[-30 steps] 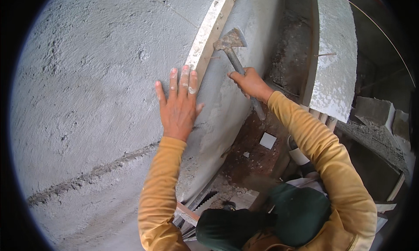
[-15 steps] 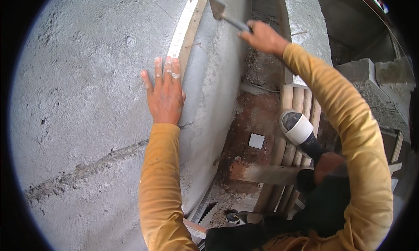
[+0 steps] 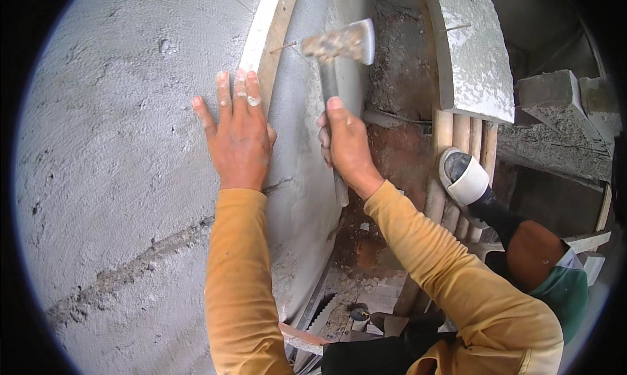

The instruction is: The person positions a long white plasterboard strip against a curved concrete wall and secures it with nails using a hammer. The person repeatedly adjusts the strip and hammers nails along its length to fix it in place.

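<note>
My right hand [image 3: 349, 140] is closed around the handle of a hatchet [image 3: 336, 42], whose rusty head is blurred. The blunt end of the head is close to a nail [image 3: 282, 48] sticking out of the side of a wooden batten [image 3: 269, 32]. Whether the two touch, I cannot tell. The batten has a white face and lies along the edge of a grey plastered surface [image 3: 117, 133]. My left hand [image 3: 240, 140] rests flat at the batten's near end, fingers stretched and spread, with pale smears on the fingertips.
Right of the wall edge is a drop with rubble and reddish ground [image 3: 398, 153]. A concrete-smeared board [image 3: 473, 55] with a nail stands there, above several wooden poles [image 3: 444, 130]. My foot in a white sandal [image 3: 467, 179] is on the poles. A saw blade [image 3: 323, 315] lies below.
My right hand has swung the hatchet down and left, bringing its head beside the nail. My left hand stays on the batten. The view has shifted slightly.
</note>
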`<state>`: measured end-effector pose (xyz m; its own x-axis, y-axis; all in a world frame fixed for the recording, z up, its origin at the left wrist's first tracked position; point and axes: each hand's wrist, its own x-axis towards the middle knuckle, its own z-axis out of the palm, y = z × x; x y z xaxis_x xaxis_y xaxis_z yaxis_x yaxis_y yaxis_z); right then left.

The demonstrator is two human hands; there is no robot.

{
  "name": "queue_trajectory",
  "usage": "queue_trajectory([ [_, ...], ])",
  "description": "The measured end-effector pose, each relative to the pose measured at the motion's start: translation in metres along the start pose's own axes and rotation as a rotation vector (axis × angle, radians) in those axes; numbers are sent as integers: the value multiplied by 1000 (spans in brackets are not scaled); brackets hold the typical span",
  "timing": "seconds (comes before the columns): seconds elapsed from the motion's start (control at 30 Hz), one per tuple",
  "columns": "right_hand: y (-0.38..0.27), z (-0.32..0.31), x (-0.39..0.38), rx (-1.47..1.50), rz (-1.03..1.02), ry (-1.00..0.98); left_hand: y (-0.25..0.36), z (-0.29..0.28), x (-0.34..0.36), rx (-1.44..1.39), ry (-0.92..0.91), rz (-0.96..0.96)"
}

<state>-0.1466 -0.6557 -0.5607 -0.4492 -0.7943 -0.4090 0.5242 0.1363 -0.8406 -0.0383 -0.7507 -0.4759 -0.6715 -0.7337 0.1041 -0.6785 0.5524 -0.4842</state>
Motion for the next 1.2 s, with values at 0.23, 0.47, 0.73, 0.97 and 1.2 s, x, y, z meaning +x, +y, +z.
queue_trajectory([
  [0.23, -16, 16, 3, 37, 30, -88, 0, -5, 2, -8, -13, 2],
  [0.47, -13, 13, -1, 691, -263, 281, -2, 0, 0, 11, 52, 8],
  [0.73, -26, 13, 0, 549, -135, 373, -2, 1, -1, -13, 65, 10],
  [0.97, -4, 24, 5, 141, -3, 175, -2, 2, 1, 6, 89, 17],
  [1.2, -3, 32, 13, 26, -10, -23, -1, 0, 1, -56, 92, -1],
])
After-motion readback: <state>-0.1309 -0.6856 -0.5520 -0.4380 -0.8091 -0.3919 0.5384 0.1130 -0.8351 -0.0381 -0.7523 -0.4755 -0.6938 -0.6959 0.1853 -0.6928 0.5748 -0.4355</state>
